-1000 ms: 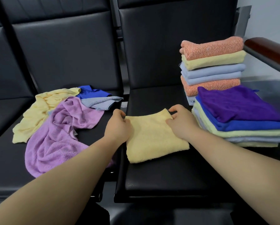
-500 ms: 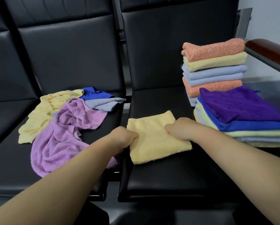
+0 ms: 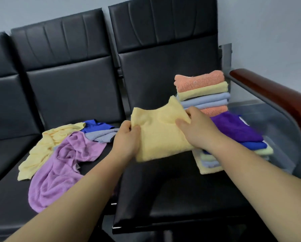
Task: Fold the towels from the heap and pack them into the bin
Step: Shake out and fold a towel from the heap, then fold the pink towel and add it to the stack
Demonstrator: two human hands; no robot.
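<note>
Seats [image 3: 172,189]: black leather-like upholstery, smooth, soft sheen along the near edges. Armrest [image 3: 275,100] at far right: glossy reddish-brown wood-look finish on a grey bracket [image 3: 226,55] that looks like matt metal; bin [image 3: 277,137]: clear, glossy plastic. Yellow towel [image 3: 162,137], orange towel [image 3: 199,81] and lilac towel [image 3: 59,170]: matt, nubby terry cloth; purple towel [image 3: 233,128]: finer, smoother pile.

Waiting area: linked black bench seats [image 3: 73,95], wooden armrest [image 3: 275,96].

Heap [image 3: 62,154] left of seat; stacks [image 3: 203,92] right.
</note>
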